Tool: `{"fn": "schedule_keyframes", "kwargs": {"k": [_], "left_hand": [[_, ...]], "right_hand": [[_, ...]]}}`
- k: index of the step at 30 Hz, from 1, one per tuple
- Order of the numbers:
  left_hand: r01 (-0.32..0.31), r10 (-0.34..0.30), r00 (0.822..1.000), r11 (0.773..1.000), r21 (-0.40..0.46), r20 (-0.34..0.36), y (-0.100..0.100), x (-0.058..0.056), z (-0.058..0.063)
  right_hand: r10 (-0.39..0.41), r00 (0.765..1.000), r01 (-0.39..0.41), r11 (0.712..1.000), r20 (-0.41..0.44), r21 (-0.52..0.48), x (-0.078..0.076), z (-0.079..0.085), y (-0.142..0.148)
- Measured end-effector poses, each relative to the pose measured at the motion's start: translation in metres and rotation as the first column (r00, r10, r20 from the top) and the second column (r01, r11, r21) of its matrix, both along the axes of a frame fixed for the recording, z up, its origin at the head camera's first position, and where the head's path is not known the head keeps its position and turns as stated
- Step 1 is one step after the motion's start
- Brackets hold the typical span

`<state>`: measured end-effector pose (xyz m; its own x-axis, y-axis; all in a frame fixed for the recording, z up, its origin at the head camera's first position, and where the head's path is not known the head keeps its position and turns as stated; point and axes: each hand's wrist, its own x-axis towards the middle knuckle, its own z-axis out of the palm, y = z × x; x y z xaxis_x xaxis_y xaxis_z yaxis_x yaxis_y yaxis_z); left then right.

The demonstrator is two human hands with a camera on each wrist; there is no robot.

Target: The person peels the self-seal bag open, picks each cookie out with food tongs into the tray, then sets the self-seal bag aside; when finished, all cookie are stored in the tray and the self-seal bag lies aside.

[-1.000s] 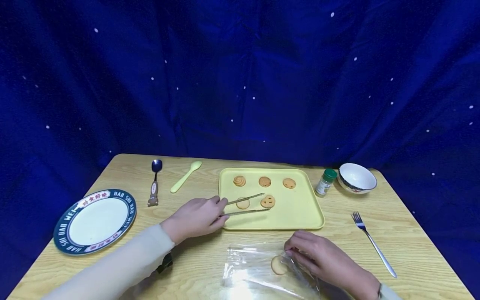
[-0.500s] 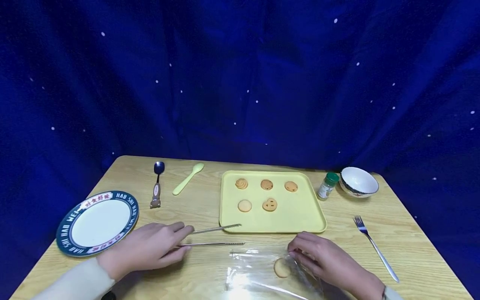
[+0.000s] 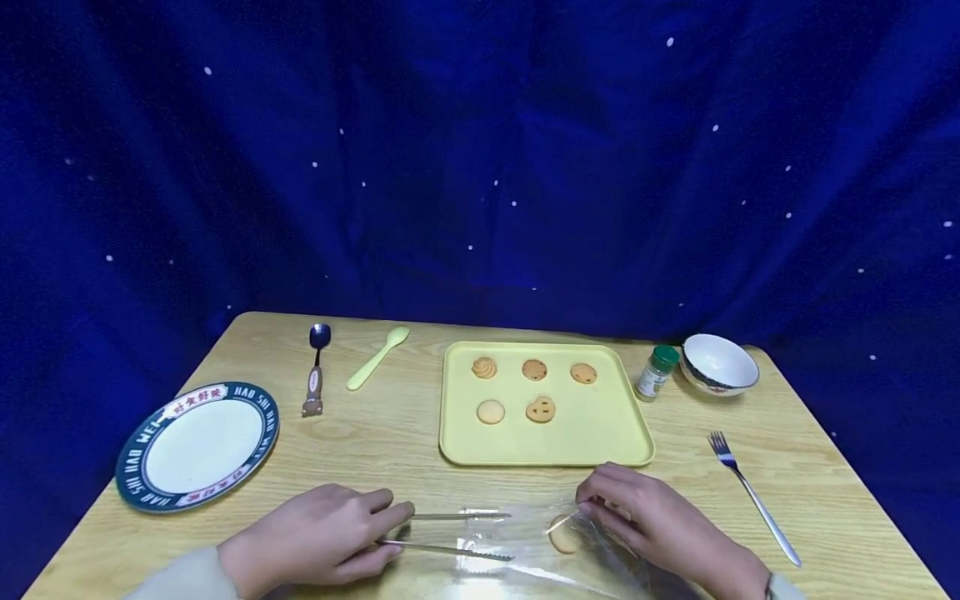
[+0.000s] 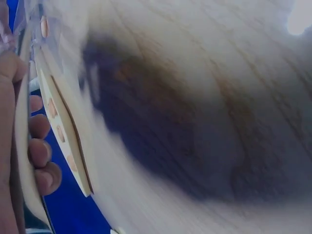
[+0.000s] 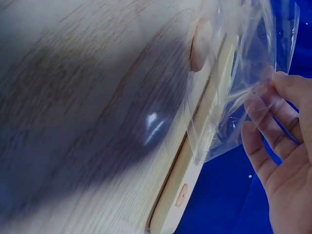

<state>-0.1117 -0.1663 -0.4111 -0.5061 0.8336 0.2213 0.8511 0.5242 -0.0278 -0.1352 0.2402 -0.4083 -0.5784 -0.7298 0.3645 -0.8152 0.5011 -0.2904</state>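
My left hand [image 3: 322, 533] grips metal tongs [image 3: 450, 548]; their arms are spread, and no cookie is between the tips. The tips lie over the left part of a clear plastic bag [image 3: 517, 533]. At the bag's upper right, my right hand [image 3: 652, 521] pinches its edge between thumb and fingers, also seen in the right wrist view. One round pale cookie [image 3: 564, 537] shows through the plastic. Behind the hands, a yellow tray [image 3: 592, 433] carries several cookies, among them a swirled cookie [image 3: 484, 367], a plain round cookie [image 3: 491, 412] and a cookie with cut-outs [image 3: 541, 409].
At the left are a rimmed plate [image 3: 202, 450], a bear-handled spoon [image 3: 313, 383] and a yellow spoon [image 3: 378, 358]. To the tray's right stand a green-capped shaker [image 3: 656, 373] and a bowl [image 3: 718, 367], with a fork [image 3: 753, 500] in front. A blue curtain [image 3: 480, 167] hangs behind the table.
My left hand drew the spread tongs back from over the tray toward the left front, then brought them right and nearer, over the bag. My right hand kept its pinch on the bag.
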Motion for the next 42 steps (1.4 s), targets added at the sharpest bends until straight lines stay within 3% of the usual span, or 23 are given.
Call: {"fn": "schedule_keyframes", "kwargs": {"k": [10,16,28,35,42], "left_hand": [[0.011,-0.006,0.998,0.998,0.068,-0.067,-0.021,0.001,-0.002],[0.022,-0.021,0.999,0.999,0.043,-0.027,-0.024,0.002,-0.004],[0.022,-0.022,1.000,1.000,0.013,-0.001,0.019,-0.005,-0.003],[0.009,-0.009,1.000,1.000,0.024,0.013,0.055,-0.008,-0.008],[-0.015,0.015,1.000,1.000,0.007,0.015,0.075,-0.009,-0.013]], "right_hand": [[-0.016,1.000,0.016,1.000,0.024,0.004,0.001,-0.001,0.003],[-0.009,1.000,0.009,1.000,0.014,-0.004,0.001,-0.001,0.002],[-0.012,1.000,0.012,1.000,0.017,0.009,0.003,0.000,0.001],[0.006,1.000,-0.006,1.000,-0.011,-0.009,0.002,0.002,-0.002],[0.004,1.000,-0.004,1.000,0.020,0.009,0.002,0.003,-0.002]]}}
